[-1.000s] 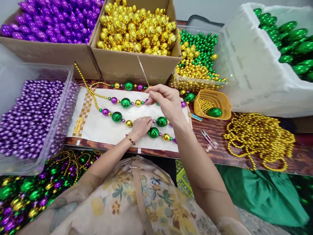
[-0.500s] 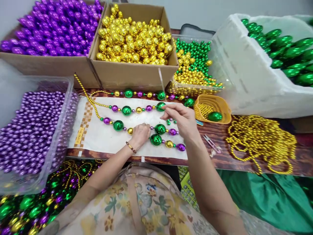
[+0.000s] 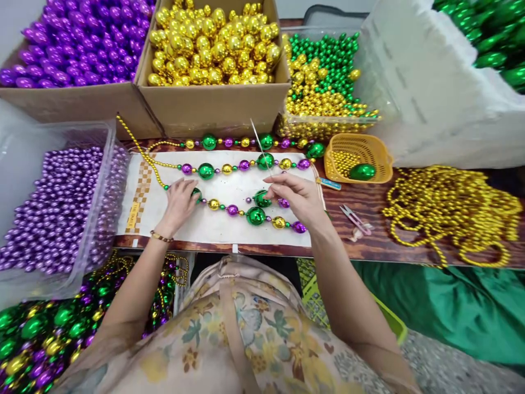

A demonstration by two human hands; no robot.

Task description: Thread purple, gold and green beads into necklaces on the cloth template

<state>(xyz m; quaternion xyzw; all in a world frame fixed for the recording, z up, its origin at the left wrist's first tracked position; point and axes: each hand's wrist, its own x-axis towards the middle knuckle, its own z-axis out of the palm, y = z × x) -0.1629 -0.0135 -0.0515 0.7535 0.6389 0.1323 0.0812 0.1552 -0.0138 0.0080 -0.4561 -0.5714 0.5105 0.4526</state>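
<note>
My right hand (image 3: pixel 298 197) is pinched on a long thin needle (image 3: pixel 259 138), which points up and left above the bead strands. Below its fingers lie a loose-looking green bead (image 3: pixel 261 198) and a small purple one. My left hand (image 3: pixel 180 203) is curled over the left part of the lower bead strand (image 3: pixel 232 209), covering some beads, with its fingertips at a green bead (image 3: pixel 197 195). The strand carries green, gold and purple beads. Another bead strand (image 3: pixel 227 168) runs above it across the white mat (image 3: pixel 164 227).
Boxes of purple beads (image 3: pixel 82 46) and gold beads (image 3: pixel 213 49) stand behind, beside a clear tub (image 3: pixel 332 120). Small purple beads (image 3: pixel 65 208) fill a left bin. At right are an orange basket (image 3: pixel 383 169), thread snips (image 3: pixel 355 220) and gold bead chains (image 3: pixel 451 210).
My left hand has slid left along the lower strand, uncovering gold and purple beads. The needle in my right hand now shows more fully and leans left. The camera view has shifted slightly.
</note>
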